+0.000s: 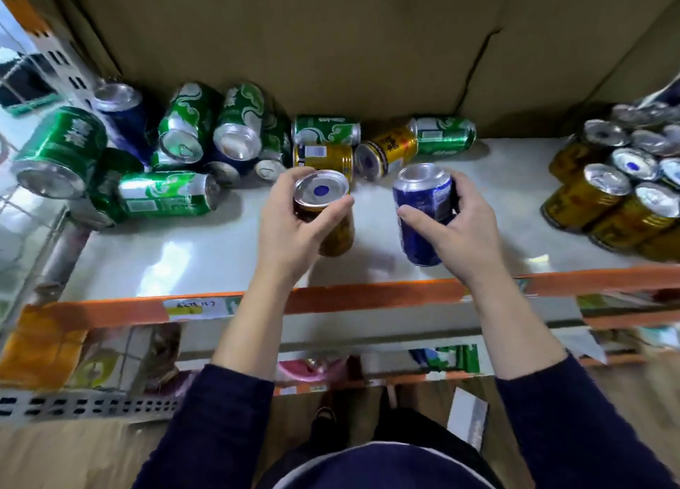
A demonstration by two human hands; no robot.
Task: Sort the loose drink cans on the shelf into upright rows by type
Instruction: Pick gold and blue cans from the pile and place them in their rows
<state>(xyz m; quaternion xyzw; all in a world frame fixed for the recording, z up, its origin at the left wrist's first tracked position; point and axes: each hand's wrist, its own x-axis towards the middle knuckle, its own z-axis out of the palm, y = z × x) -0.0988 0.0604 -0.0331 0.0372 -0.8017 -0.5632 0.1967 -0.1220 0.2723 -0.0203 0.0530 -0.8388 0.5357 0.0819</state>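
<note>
**Two cans in hand at mid-shelf**

One gold can (323, 203), upright, gripped by the left hand (290, 223), fingers and thumb curled round its side, near the middle of the shelf (206, 256) front edge. One blue can (423, 208), slightly tilted, gripped the same way by the right hand (460, 227), just beside the gold one, not touching.

Behind both hands, by the back edge: two lying gold cans (325, 157).

Toward the back left corner: at least seven green cans (167, 194) heaped on their sides, plus a second blue can (123, 111).

At the right edge: upright gold cluster (596, 197), count unclear, cut off by the frame.
</note>
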